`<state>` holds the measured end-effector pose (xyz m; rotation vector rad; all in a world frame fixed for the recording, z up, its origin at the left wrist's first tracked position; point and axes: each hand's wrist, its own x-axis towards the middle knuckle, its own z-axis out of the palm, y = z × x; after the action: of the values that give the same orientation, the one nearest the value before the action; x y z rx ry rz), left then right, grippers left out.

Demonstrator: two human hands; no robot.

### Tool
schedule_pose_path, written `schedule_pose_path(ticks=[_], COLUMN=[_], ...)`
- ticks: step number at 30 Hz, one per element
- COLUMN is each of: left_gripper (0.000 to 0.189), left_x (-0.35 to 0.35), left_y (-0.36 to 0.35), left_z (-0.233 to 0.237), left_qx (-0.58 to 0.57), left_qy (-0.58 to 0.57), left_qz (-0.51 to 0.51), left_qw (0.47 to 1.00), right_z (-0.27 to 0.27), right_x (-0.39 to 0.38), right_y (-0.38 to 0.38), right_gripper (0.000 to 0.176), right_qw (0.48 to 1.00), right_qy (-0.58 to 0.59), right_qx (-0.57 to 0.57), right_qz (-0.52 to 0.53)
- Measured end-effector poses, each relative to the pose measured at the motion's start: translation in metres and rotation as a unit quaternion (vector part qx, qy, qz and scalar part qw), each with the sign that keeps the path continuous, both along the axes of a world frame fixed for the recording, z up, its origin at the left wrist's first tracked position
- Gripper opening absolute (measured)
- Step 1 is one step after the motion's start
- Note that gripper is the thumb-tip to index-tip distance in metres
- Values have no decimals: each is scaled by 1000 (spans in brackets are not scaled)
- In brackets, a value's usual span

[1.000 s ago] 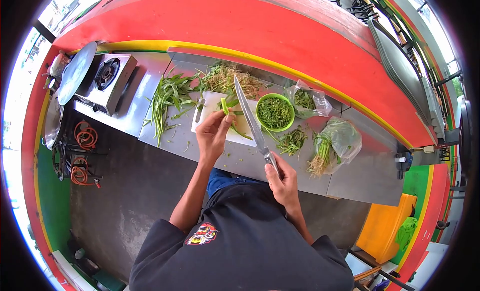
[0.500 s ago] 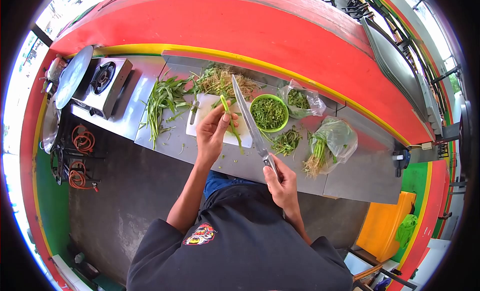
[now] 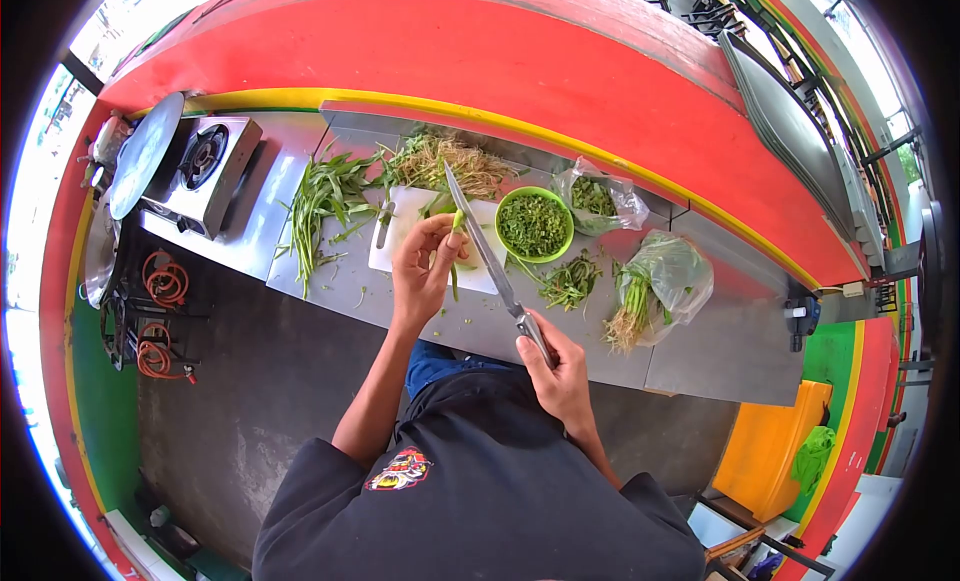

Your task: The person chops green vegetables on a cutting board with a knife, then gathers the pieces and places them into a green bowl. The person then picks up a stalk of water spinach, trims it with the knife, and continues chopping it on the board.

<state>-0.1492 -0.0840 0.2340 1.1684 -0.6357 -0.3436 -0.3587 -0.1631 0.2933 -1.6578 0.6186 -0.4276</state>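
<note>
My left hand (image 3: pixel 422 273) pinches a slim green stalk (image 3: pixel 458 221) between thumb and fingers, above the white cutting board (image 3: pixel 478 279). The stalk's lower part hangs past the fingertips. In my right hand (image 3: pixel 560 369) is the handle of a long kitchen knife (image 3: pixel 478 239). Its blade points up and away to the left, right beside the stalk in this view. Cut greens lie on the board, partly behind my left hand. Just right of the blade stands a lime-green bowl (image 3: pixel 540 260) full of chopped greens.
Long leafy stems (image 3: pixel 325 206) lie left of the board, and rooty trimmings (image 3: pixel 455 163) behind it. Loose leaves (image 3: pixel 570 281) and two plastic bags of greens, a small one (image 3: pixel 622 203) and a larger one (image 3: pixel 682 281), are on the right. A gas stove (image 3: pixel 228 171) stands far left.
My left hand has turned the stalk, so less of it stands above the fingers. The knife has shifted slightly left, its blade now closer to the stalk.
</note>
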Motion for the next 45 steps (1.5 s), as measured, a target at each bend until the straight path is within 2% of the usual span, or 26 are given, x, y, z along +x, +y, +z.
schedule_pose_path(ticks=[11,24,26,30,35,42,45], left_gripper=[22,23,25,27,28,29,26], left_x=[-1,3,9,18,26,27,19], left_y=[2,2,3,3,2,3,2], left_z=[2,10,7,6,4,7,14], left_qx=[28,43,28,11,26,12,49], left_qy=[-50,-122,-178,-200,-281,-284,-235], left_qz=[59,69,70,67,98,103,115], left_qw=[997,989,981,977,954,953,964], right_z=[3,2,5,9,16,13,12], right_x=[-7,-14,-14,-14,-10,-3,1], right_y=[2,1,2,8,12,13,14], right_gripper=[37,36,36,36,35,35,36], right_qw=[1000,1000,999,998,996,992,990], right_qy=[-8,-8,-13,-16,-23,-37,-47], right_qx=[-5,-16,-49,-57,-81,-119,-130], right_qz=[12,14,17,18,9,15,10])
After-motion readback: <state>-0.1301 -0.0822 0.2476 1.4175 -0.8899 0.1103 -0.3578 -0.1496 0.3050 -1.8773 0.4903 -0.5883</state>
